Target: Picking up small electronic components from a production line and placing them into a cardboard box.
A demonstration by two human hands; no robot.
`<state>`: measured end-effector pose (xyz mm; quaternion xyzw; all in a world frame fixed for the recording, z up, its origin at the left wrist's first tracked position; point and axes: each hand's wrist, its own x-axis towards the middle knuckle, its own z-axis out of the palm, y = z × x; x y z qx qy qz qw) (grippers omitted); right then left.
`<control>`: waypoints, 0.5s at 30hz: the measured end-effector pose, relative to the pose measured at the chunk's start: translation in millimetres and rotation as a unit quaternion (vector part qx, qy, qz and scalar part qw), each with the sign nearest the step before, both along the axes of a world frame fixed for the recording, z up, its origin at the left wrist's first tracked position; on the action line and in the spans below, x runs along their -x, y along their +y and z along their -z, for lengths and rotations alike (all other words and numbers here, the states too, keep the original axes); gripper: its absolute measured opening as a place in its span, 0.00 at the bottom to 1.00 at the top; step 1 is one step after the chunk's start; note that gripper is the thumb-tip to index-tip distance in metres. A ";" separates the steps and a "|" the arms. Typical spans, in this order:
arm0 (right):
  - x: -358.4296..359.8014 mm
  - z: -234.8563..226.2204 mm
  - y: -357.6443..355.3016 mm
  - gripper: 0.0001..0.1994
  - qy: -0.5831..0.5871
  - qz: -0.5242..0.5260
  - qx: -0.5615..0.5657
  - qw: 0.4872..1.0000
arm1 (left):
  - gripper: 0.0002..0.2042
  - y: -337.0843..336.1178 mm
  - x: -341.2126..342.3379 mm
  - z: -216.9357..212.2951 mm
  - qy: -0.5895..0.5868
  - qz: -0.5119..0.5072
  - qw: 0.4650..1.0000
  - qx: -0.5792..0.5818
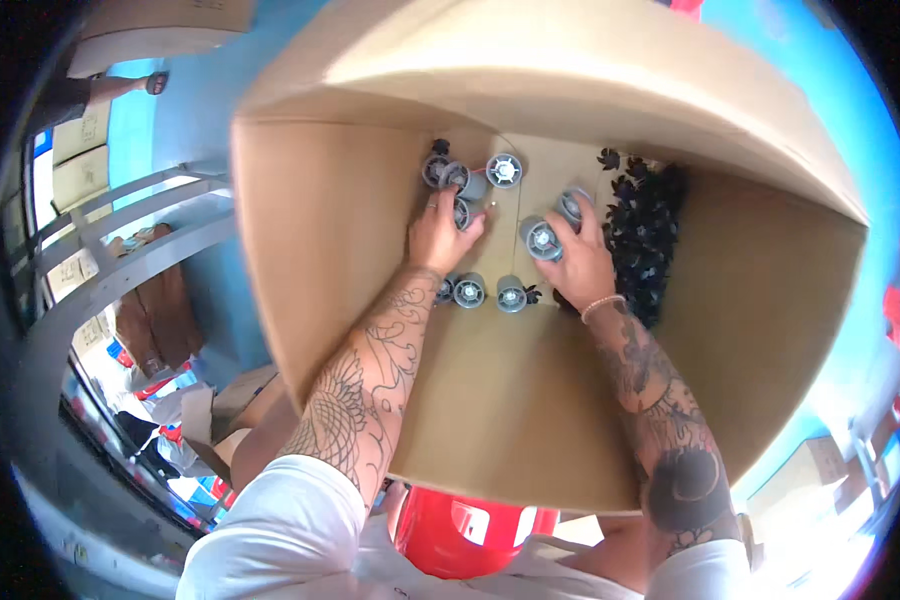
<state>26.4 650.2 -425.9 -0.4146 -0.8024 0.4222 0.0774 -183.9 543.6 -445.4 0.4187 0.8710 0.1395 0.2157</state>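
Note:
Both my arms reach into a large cardboard box (510,400). My left hand (444,236) has its fingers and thumb round a grey plastic cylinder (461,214) with a spoked end. Two more such cylinders touch or crowd its fingertips, and another cylinder (504,170) stands just beyond. On the right, my right hand (582,262) grips a grey cylinder (542,241), with its fingers also over a second cylinder (572,205). Nearer me, a cylinder (468,291) and another cylinder (511,294) stand on the box bottom; one beside them is partly hidden by my left wrist.
Many small black finned pieces (642,235) lie in a strip along the box's right side, with a few loose ones elsewhere. High cardboard walls (330,220) surround my hands. A red container (460,535) is below the box's near edge. Grey metal rails (140,250) stand at left.

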 end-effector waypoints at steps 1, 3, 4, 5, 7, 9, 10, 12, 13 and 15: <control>-4.0 -12.6 3.8 0.29 -0.007 -0.007 -0.012 1.000 | 0.30 2.7 -2.6 -14.7 -0.020 -0.007 1.000 -0.005; -5.1 -49.6 7.2 0.30 -0.033 -0.028 -0.044 0.998 | 0.30 4.3 -2.4 -54.5 -0.056 -0.036 0.997 -0.032; -16.2 -68.8 14.1 0.30 -0.033 -0.017 -0.064 0.997 | 0.29 21.1 -18.0 -82.3 -0.121 -0.076 0.990 -0.014; -23.1 -91.8 19.3 0.30 0.001 -0.025 -0.074 0.997 | 0.29 26.2 -24.9 -108.3 -0.107 -0.045 0.991 -0.066; -27.2 -139.2 14.4 0.30 0.046 0.000 -0.106 0.993 | 0.29 30.1 -46.5 -164.1 -0.077 -0.077 0.989 -0.097; -46.4 -176.2 6.2 0.31 0.094 0.054 -0.103 0.989 | 0.29 29.3 -80.3 -231.8 -0.134 -0.113 0.967 -0.185; -54.2 -203.7 0.5 0.32 0.105 0.076 -0.119 0.984 | 0.29 24.5 -99.4 -269.5 -0.165 -0.129 0.956 -0.207; -63.8 -234.8 -17.1 0.33 0.095 0.113 -0.172 0.974 | 0.31 -3.3 -131.4 -331.0 -0.212 -0.143 0.928 -0.272; -66.5 -247.2 -15.0 0.33 0.107 0.110 -0.190 0.970 | 0.32 -15.3 -143.8 -360.8 -0.213 -0.135 0.917 -0.309; -75.4 -264.8 -18.3 0.34 0.180 0.094 -0.208 0.957 | 0.35 -54.9 -173.9 -418.8 -0.268 -0.088 0.894 -0.348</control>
